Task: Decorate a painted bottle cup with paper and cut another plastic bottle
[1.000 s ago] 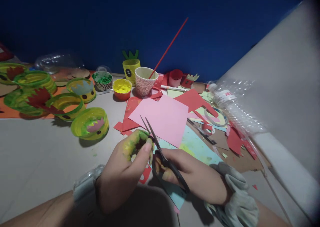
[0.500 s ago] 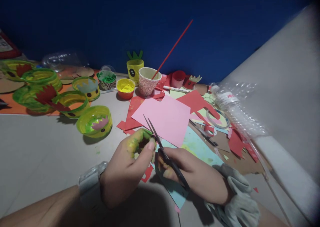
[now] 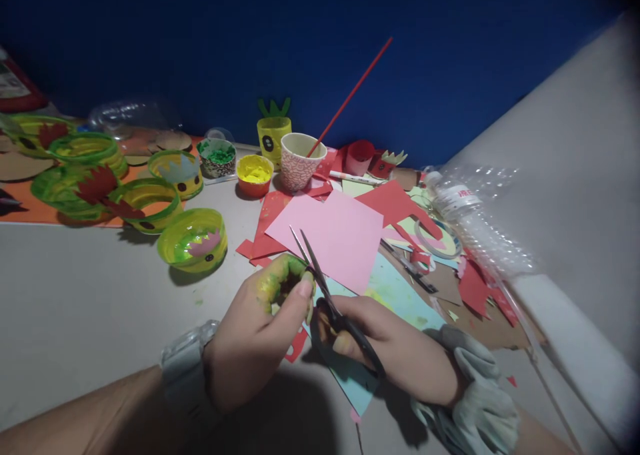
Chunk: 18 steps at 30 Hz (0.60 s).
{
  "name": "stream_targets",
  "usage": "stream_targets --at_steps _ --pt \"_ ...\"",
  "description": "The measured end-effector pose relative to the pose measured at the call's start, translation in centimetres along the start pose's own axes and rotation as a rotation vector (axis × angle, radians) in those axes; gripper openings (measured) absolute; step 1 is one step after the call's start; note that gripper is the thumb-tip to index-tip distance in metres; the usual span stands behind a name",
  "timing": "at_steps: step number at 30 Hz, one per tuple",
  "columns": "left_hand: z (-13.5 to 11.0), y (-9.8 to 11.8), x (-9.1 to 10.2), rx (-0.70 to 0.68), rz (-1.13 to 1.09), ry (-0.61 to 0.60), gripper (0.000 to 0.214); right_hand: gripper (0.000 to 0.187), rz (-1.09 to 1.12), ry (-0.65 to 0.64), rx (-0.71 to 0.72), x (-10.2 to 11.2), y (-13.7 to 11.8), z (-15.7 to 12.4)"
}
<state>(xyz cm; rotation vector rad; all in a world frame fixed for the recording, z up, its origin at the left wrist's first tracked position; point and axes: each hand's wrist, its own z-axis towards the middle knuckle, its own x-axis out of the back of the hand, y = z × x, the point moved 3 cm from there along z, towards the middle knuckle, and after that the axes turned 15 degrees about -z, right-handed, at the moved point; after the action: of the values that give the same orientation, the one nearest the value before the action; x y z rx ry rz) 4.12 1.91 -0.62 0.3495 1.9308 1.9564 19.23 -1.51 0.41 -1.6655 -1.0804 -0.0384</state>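
Scissors (image 3: pixel 323 292) gripped, blades parted, in right hand (image 3: pixel 400 355).

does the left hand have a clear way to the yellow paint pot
Likely yes: bare table lies between left hand and yellow paint pot, though its fingers are pinched beside the scissors.

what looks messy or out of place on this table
The left hand has fingers smeared with yellow-green paint, and small green specks dot the table near it. A clear plastic bottle lies on its side at the right, beside scattered red paper scraps. The right hand holds scissors with blades open.
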Motion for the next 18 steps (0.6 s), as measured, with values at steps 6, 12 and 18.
stream_targets --at_steps 6,12,18 --pt "0.11 0.07 -0.03 0.001 -0.035 -0.019 0.024 0.051 0.006 0.008 -0.014 -0.09 0.11 0.04" --pt "0.17 -0.09 0.0 0.018 -0.036 -0.013 0.024 0.052 -0.011 0.027 -0.021 -0.12 0.26 0.02" --pt "0.1 -0.01 0.07 0.009 -0.014 -0.011 0.024 0.049 -0.006 0.035 -0.009 -0.08 0.15 0.02"
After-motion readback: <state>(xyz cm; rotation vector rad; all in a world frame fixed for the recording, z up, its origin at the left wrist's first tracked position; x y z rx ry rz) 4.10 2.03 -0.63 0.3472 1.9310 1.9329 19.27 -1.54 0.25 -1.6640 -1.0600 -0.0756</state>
